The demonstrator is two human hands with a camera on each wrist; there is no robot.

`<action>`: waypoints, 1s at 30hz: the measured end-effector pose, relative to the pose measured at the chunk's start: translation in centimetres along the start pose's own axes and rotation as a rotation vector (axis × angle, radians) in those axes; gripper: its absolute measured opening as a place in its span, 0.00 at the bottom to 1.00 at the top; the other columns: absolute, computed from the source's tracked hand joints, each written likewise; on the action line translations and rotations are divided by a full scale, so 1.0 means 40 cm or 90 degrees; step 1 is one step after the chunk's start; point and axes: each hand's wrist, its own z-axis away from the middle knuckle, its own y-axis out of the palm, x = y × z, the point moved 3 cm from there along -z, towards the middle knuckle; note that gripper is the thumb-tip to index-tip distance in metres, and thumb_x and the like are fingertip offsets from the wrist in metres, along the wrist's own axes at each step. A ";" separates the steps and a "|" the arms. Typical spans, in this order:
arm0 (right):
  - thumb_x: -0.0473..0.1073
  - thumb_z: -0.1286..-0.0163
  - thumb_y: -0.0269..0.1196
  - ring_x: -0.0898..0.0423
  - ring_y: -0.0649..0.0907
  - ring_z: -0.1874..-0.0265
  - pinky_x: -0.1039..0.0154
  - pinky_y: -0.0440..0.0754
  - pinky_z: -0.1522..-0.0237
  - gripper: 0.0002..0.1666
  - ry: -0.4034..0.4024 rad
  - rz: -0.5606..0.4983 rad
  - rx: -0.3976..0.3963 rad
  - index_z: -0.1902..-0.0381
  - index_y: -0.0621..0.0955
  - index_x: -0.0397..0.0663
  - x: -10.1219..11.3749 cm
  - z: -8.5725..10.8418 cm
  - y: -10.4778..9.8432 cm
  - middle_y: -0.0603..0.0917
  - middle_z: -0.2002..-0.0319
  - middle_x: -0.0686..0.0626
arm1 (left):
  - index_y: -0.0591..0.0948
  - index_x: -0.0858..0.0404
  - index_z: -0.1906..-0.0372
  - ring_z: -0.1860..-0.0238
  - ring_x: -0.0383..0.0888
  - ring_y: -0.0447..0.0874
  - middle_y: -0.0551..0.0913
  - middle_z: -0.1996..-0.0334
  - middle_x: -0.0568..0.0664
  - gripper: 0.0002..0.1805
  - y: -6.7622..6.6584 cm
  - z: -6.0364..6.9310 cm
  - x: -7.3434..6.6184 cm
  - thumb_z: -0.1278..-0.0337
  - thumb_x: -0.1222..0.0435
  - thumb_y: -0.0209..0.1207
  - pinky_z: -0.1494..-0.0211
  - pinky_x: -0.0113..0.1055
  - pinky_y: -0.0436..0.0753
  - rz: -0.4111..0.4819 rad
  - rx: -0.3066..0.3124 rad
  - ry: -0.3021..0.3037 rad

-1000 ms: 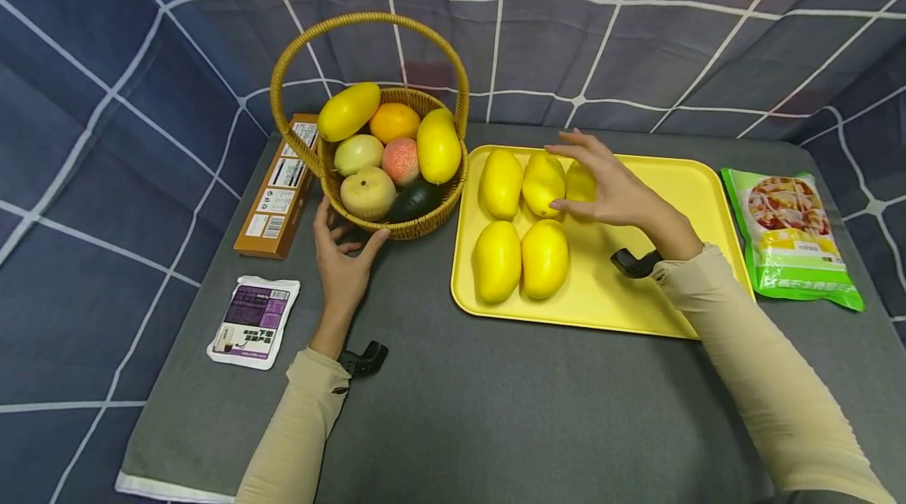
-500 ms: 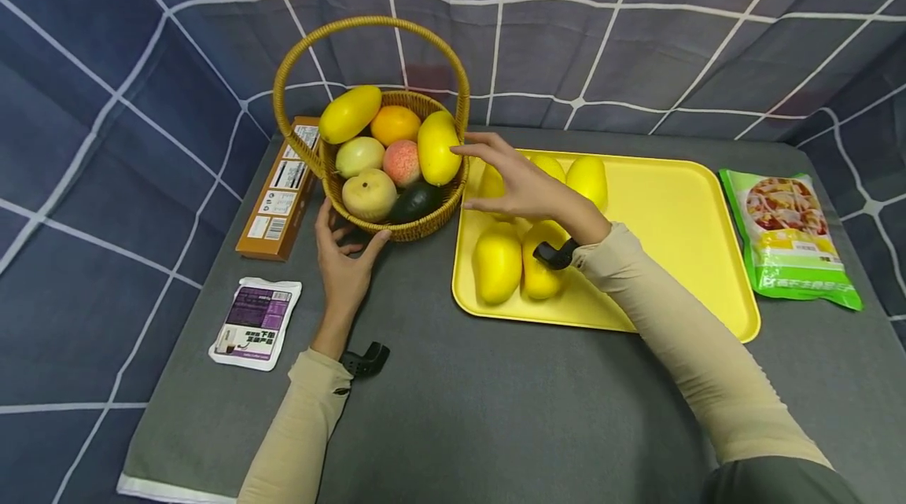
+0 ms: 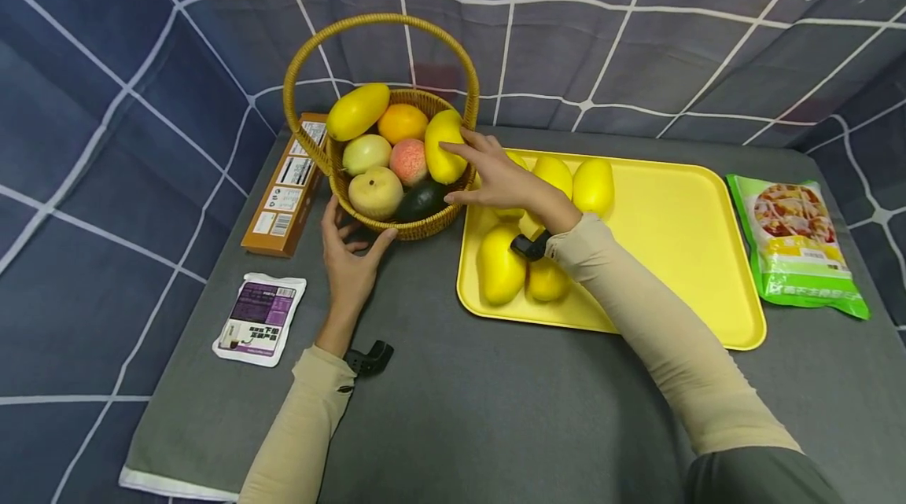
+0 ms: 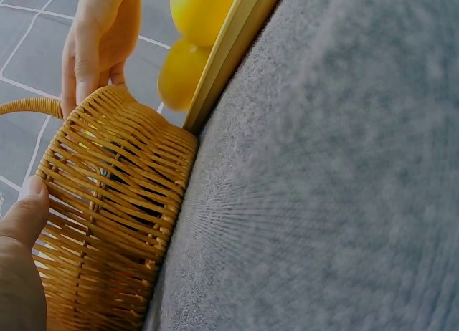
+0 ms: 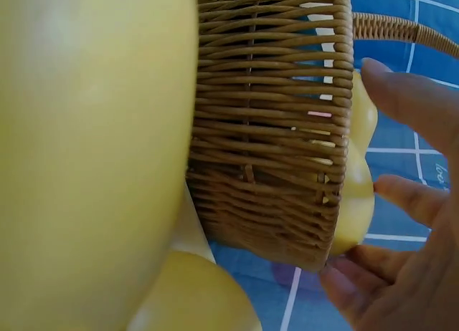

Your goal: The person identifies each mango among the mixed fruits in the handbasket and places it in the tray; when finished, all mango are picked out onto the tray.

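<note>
A wicker basket (image 3: 418, 231) with a tall handle holds two mangoes, an orange, a peach, an avocado (image 3: 422, 200) and two pale round fruits. My left hand (image 3: 351, 264) holds its front-left wall, thumb and fingers spread round the curve. At the basket's right side, my right hand (image 3: 506, 180) has its fingers over the right mango (image 3: 443, 162). In the right wrist view, fingertips touch that mango (image 5: 355, 198), while the thumb is near its other end. Several more mangoes (image 3: 593, 185) lie on a yellow tray (image 3: 672, 252), partly hidden under the right hand and wrist.
An orange-brown box (image 3: 283, 197) lies left of the basket, with a white and purple pouch (image 3: 259, 319) in front of it. Right of the tray is a green food bag (image 3: 800, 244). A checked cloth (image 3: 552, 56) hangs behind the grey table.
My right hand has moved left from the mangoes on the tray to the right mango in the basket. The left hand stays at the basket, which has not visibly shifted on the table.
</note>
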 end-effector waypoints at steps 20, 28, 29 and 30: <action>0.48 0.38 0.71 0.46 0.54 0.25 0.47 0.55 0.31 0.43 -0.117 0.051 -0.016 0.28 0.67 0.49 0.042 -0.077 -0.033 0.54 0.24 0.40 | 0.54 0.69 0.25 0.42 0.65 0.70 0.64 0.33 0.69 0.50 0.000 0.003 0.006 0.49 0.69 0.70 0.52 0.61 0.74 -0.005 0.001 -0.004; 0.46 0.39 0.72 0.45 0.60 0.28 0.51 0.60 0.28 0.41 -0.118 0.026 -0.030 0.30 0.71 0.48 0.035 -0.102 -0.038 0.58 0.28 0.41 | 0.54 0.69 0.25 0.42 0.65 0.70 0.63 0.33 0.70 0.50 0.001 0.002 0.005 0.49 0.70 0.70 0.52 0.60 0.74 -0.004 -0.001 -0.001; 0.46 0.40 0.72 0.45 0.59 0.27 0.51 0.61 0.28 0.40 -0.116 0.018 -0.028 0.31 0.71 0.48 0.034 -0.103 -0.037 0.57 0.27 0.41 | 0.54 0.69 0.25 0.42 0.65 0.70 0.64 0.33 0.70 0.50 0.001 0.001 0.005 0.49 0.70 0.70 0.52 0.60 0.74 -0.005 -0.001 -0.001; 0.46 0.40 0.72 0.46 0.57 0.26 0.52 0.62 0.28 0.40 -0.113 0.012 -0.025 0.31 0.71 0.49 0.034 -0.104 -0.035 0.55 0.26 0.41 | 0.54 0.69 0.25 0.42 0.65 0.70 0.64 0.33 0.70 0.50 0.001 0.001 0.005 0.49 0.70 0.70 0.52 0.60 0.74 -0.007 -0.001 -0.001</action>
